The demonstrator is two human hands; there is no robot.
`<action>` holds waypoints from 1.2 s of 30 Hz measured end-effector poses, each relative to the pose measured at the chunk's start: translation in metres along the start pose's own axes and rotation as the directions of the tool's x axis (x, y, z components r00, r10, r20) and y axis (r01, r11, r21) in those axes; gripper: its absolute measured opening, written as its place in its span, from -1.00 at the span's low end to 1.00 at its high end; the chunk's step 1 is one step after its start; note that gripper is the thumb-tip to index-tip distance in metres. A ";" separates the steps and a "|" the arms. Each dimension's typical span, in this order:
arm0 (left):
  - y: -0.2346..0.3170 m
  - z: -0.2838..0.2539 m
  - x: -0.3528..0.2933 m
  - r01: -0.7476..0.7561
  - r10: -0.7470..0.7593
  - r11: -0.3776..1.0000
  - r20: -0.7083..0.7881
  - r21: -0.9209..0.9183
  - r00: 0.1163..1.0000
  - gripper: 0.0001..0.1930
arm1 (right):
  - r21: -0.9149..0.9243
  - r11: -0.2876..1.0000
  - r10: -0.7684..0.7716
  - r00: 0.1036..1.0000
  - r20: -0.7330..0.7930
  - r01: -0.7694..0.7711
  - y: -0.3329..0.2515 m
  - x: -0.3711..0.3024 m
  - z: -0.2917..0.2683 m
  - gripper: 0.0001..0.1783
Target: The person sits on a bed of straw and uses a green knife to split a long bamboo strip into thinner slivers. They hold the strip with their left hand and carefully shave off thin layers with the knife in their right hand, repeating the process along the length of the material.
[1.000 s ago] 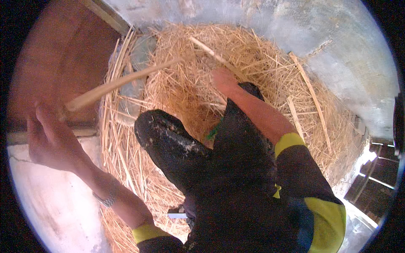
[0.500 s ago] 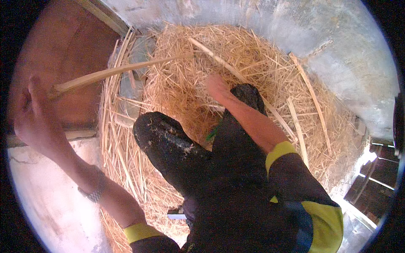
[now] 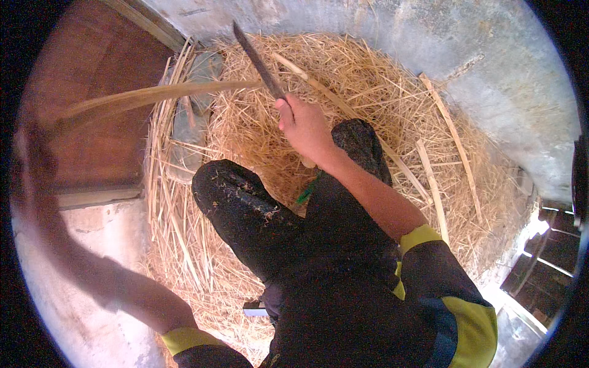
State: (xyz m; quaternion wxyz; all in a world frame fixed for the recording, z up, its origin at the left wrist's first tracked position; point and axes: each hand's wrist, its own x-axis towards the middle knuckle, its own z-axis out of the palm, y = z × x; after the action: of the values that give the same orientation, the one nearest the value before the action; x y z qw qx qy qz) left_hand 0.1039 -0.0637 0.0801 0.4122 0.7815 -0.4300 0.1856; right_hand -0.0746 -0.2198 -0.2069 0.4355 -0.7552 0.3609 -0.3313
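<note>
My right hand [image 3: 310, 130] is closed around the handle of a long dark-bladed knife [image 3: 253, 54]. The blade points up and away to the left, over the shavings. A pale strip of split wood or bamboo [image 3: 169, 92] stretches across from the left, and its far end meets the blade near the handle. At its near end is my left hand [image 3: 38, 150], smeared by motion at the left rim; it appears closed on the strip, though single fingers cannot be made out. My knees, in dark trousers flecked with shavings, are bent below the knife.
Thin shavings [image 3: 362, 67] cover the ground around my legs. Longer split strips lie on the right, among them one strip [image 3: 454, 144] near the grey wall [image 3: 491, 73]. More thin strips [image 3: 161, 153] are heaped at left, beside a brown door-like panel [image 3: 98, 86].
My right hand has come up slightly, and the knife blade, indistinct before, now shows clearly, pointing away. My left hand has moved further left and blurred, and the strip has shifted left with it.
</note>
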 end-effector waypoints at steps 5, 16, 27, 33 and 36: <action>-0.006 0.006 0.004 0.111 -0.111 0.994 0.016 -0.001 0.994 -0.57 | -0.392 0.920 0.065 0.994 0.092 -0.024 0.010 -0.007 0.011 -0.81; -0.034 -0.006 0.017 -0.246 0.247 0.968 -0.010 0.041 0.969 -0.71 | -0.312 0.949 -0.003 0.992 0.128 0.044 0.006 -0.006 0.012 -0.82; -0.046 0.017 0.012 -0.064 0.065 0.998 -0.028 0.002 0.998 -0.82 | -0.552 0.765 0.411 0.911 0.019 -0.333 0.238 0.048 0.010 -0.68; -0.035 0.021 -0.007 -0.044 -0.007 0.964 -0.189 -0.264 0.982 -0.77 | -0.875 0.481 0.220 0.961 0.169 0.044 0.146 0.032 0.029 -0.77; -0.037 -0.004 -0.001 0.016 -0.027 0.998 -0.182 -0.064 0.983 -0.75 | -0.705 0.545 0.263 0.706 0.657 0.453 0.122 -0.027 0.083 -0.83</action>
State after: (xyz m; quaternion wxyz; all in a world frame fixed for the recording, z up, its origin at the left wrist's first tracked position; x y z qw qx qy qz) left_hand 0.1342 -0.0493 0.0632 0.4759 0.7527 -0.3872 0.2388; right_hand -0.0524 -0.2062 -0.3551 0.1049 -0.9522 0.2329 0.1675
